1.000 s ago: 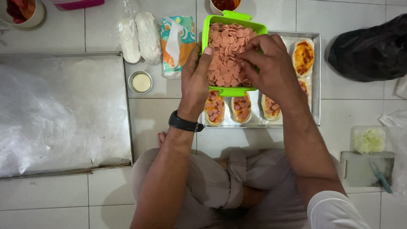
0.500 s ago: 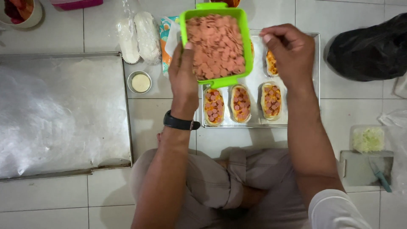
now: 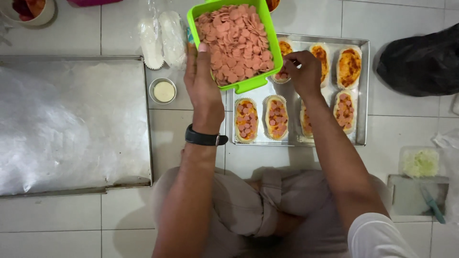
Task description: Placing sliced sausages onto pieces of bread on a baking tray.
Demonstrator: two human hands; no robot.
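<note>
The person sits on the tiled floor [image 3: 191,119] with knees drawn up just below the metal baking tray [image 3: 363,95], which serves as the reference point here. The left hand [image 3: 203,88], a black wristband behind it, grips the lime-green container [image 3: 248,85] by its left wall, thumb over the rim, and holds it raised and tilted over the tray's upper left corner, apparently to keep the sausage slices [image 3: 234,40] within short reach of the other hand. The right hand [image 3: 303,71] hovers over the tray's upper row, fingers [image 3: 288,61] pinched together at a pastry boat [image 3: 282,75] already bearing a few slices; whether a slice sits in the pinch cannot be told. That boat lies directly under the fingertips, just beside the container's lower right corner. The tray's near row holds topped boats [image 3: 246,120]; the far right ones [image 3: 349,67] show sauce only. Left of the tray lie a small cup [image 3: 163,91] and a large foil-lined sheet [image 3: 71,119]; beyond, bagged white liners [image 3: 162,36].
</note>
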